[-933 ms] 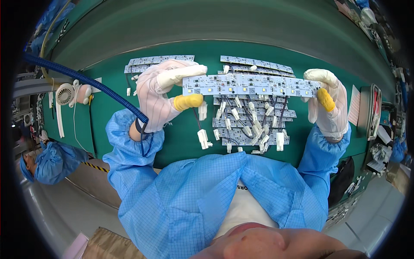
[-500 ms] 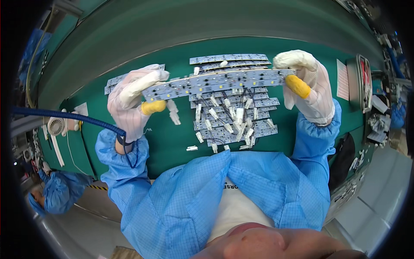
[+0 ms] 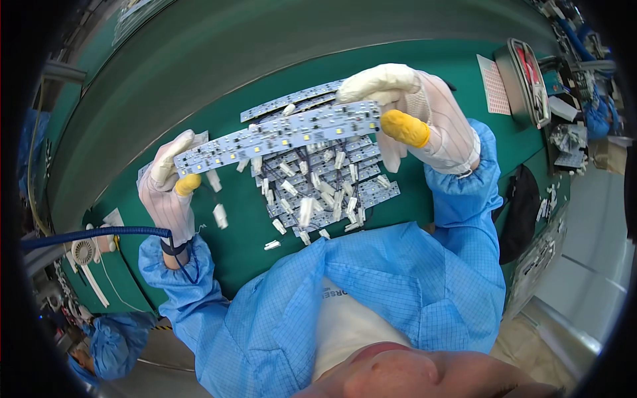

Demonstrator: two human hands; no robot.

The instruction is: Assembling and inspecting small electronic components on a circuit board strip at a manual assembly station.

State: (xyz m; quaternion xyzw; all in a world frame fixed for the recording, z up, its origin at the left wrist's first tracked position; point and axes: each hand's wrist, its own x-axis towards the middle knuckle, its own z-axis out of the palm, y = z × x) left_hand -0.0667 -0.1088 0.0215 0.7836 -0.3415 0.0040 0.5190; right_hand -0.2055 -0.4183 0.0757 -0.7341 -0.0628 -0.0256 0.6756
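A long, narrow LED circuit board with small yellow-white chips is held up between my two hands, tilted so its right end sits higher. My left hand, in a striped white glove with a yellow thumb tip, pinches the left end. At the right end, my right hand grips the board with yellow-tipped thumb below and fingers above. White plug connectors hang under the board near my left hand. Beneath it, a pile of similar LED boards lies on the green mat, with dark wires and several white connectors over them.
A blue coiled cord runs to my left wrist. At the left stands a small white fan. To the right are a printed sheet, a metal tin and a black cloth item. A blue-clad person is at lower left.
The whole view has shifted and turned, so the boards and mat appear further left and more tilted. Both hands still hold the same board. The connectors below its left end hang lower.
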